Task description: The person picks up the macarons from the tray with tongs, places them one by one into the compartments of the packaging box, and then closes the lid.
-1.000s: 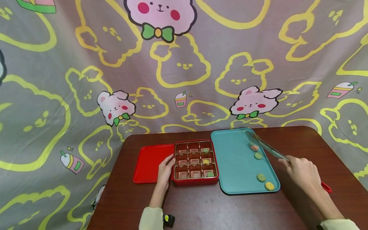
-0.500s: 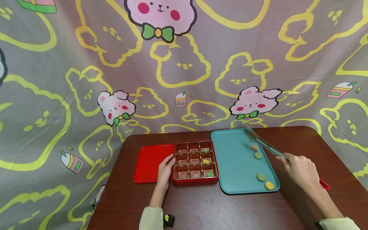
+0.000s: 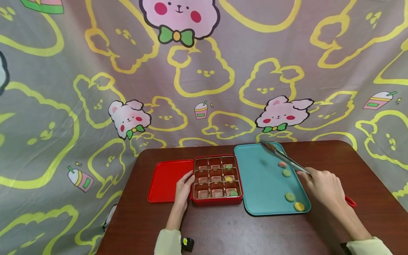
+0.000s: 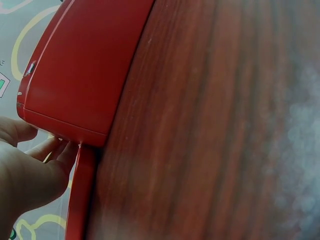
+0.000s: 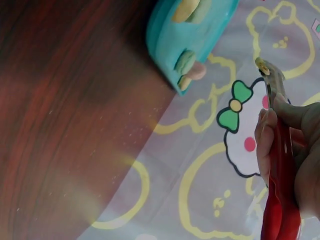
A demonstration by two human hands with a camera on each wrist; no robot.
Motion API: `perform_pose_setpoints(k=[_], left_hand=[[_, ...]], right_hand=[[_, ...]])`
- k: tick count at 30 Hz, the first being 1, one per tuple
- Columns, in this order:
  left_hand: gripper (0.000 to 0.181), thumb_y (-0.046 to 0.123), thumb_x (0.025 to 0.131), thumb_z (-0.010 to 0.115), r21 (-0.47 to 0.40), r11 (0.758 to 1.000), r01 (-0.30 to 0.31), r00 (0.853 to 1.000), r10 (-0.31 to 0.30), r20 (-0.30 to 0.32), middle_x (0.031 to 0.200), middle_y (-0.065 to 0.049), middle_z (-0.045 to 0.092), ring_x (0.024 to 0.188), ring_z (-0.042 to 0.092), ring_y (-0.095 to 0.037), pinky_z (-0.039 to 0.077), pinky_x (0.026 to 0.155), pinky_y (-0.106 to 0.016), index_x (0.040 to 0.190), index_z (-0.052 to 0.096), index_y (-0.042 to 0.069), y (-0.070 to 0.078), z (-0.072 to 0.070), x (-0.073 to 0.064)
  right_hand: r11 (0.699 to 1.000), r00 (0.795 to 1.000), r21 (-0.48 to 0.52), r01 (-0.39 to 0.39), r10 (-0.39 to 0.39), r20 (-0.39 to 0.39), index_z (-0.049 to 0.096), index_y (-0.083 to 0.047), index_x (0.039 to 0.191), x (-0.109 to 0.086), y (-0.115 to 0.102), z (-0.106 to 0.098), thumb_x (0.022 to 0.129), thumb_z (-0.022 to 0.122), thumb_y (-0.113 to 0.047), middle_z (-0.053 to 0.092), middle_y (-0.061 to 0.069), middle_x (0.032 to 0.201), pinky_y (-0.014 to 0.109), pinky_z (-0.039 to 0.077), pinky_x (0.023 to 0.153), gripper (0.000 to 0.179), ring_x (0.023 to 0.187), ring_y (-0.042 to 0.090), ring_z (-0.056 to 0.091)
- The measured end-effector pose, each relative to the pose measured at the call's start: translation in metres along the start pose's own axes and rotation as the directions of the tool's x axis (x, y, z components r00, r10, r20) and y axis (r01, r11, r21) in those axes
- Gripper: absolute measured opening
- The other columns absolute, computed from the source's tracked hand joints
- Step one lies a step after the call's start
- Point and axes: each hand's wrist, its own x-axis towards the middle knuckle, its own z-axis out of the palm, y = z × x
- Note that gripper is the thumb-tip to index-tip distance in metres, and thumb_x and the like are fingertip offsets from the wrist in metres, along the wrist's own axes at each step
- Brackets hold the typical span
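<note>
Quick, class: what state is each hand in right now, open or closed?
Left hand: open, touching the red box.
Right hand: closed, holding the tongs.

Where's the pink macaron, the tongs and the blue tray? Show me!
Pink macaron (image 3: 282, 164): head view, middle of its top.
Tongs (image 3: 290, 162): head view, on the metal arm.
Blue tray (image 3: 264, 187): head view, bare middle.

A greyish, lightly creased cloth (image 3: 237, 90) hangs behind the dark reddish-brown counter (image 3: 220, 230) and down its left side, printed with yellow animal outlines (image 3: 204, 95), pale animal heads (image 3: 180, 19) in green bows, and pink drink cups (image 3: 201, 111). The counter has streaky wood grain, rounded far corners and a soft sheen in front.
</note>
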Motion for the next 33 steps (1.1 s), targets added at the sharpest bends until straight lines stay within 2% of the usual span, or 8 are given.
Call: perform_pose_setpoints(k=[5,10,19,22,27,31,33], left_hand=[[0.043,0.014,0.104,0.06,-0.012,1.0,-0.011,1.0,0.011,-0.001,0.131,-0.024,0.065,0.11,0.065,-0.028,0.054,0.082,-0.025,0.143,0.057,-0.005,0.0,0.0,0.0],[0.042,0.013,0.104,0.061,-0.025,1.0,-0.014,1.0,0.014,-0.004,0.128,-0.024,0.067,0.105,0.067,-0.025,0.055,0.081,-0.026,0.142,0.058,-0.005,0.0,0.0,0.001],[0.044,0.015,0.104,0.061,-0.006,1.0,-0.016,1.0,0.016,-0.006,0.132,-0.025,0.065,0.109,0.065,-0.027,0.054,0.084,-0.027,0.142,0.057,-0.006,0.001,0.0,0.0],[0.045,0.016,0.105,0.061,-0.004,1.0,-0.014,1.0,0.014,-0.002,0.133,-0.025,0.064,0.111,0.065,-0.027,0.055,0.084,-0.027,0.143,0.056,-0.006,0.001,-0.001,-0.001],[0.046,0.016,0.105,0.06,-0.014,1.0,-0.015,1.0,0.015,0.006,0.134,-0.026,0.063,0.111,0.065,-0.028,0.055,0.083,-0.028,0.145,0.053,-0.007,0.002,-0.001,-0.002],[0.046,0.015,0.105,0.06,-0.026,1.0,-0.01,1.0,0.01,0.009,0.134,-0.027,0.063,0.11,0.065,-0.03,0.056,0.081,-0.028,0.145,0.053,-0.008,0.002,-0.001,-0.002],[0.046,0.015,0.105,0.059,-0.025,1.0,-0.006,1.0,0.007,0.008,0.133,-0.027,0.063,0.11,0.066,-0.031,0.056,0.081,-0.028,0.145,0.053,-0.008,0.002,-0.001,-0.002]], right_hand=[[1.0,1.0,0.011,0.015,-0.015,0.019,0.069,-0.005,0.088,0.003,-0.01,0.003,0.089,0.082,-0.015,0.031,-0.006,0.054,0.033,0.028,0.044,0.016,0.048,0.015,0.033],[0.998,0.999,0.02,0.053,-0.053,-0.006,0.069,-0.006,0.088,0.007,-0.017,0.007,0.088,0.082,-0.013,0.031,-0.007,0.054,0.032,0.027,0.043,0.015,0.047,0.014,0.032],[0.995,0.996,0.039,0.091,-0.091,-0.009,0.069,-0.005,0.085,0.011,-0.029,0.015,0.084,0.085,-0.011,0.032,-0.008,0.054,0.028,0.026,0.041,0.017,0.047,0.011,0.03],[0.994,0.995,0.046,0.099,-0.099,-0.01,0.075,-0.004,0.094,0.012,-0.034,0.018,0.084,0.085,-0.012,0.03,-0.008,0.054,0.028,0.025,0.041,0.016,0.047,0.01,0.028],[0.989,0.99,0.047,0.138,-0.137,-0.029,0.076,0.0,0.116,0.016,-0.042,0.024,0.084,0.084,-0.011,0.025,-0.009,0.053,0.027,0.021,0.041,0.034,0.046,0.007,0.022],[0.986,0.987,0.055,0.159,-0.156,-0.048,0.073,-0.005,0.095,0.02,-0.049,0.027,0.084,0.084,-0.012,0.026,-0.009,0.052,0.027,0.022,0.04,0.017,0.045,0.008,0.024],[0.985,0.986,0.066,0.161,-0.157,-0.056,0.066,-0.007,0.086,0.021,-0.053,0.029,0.084,0.084,-0.012,0.027,-0.009,0.052,0.028,0.023,0.04,0.019,0.044,0.009,0.026]])
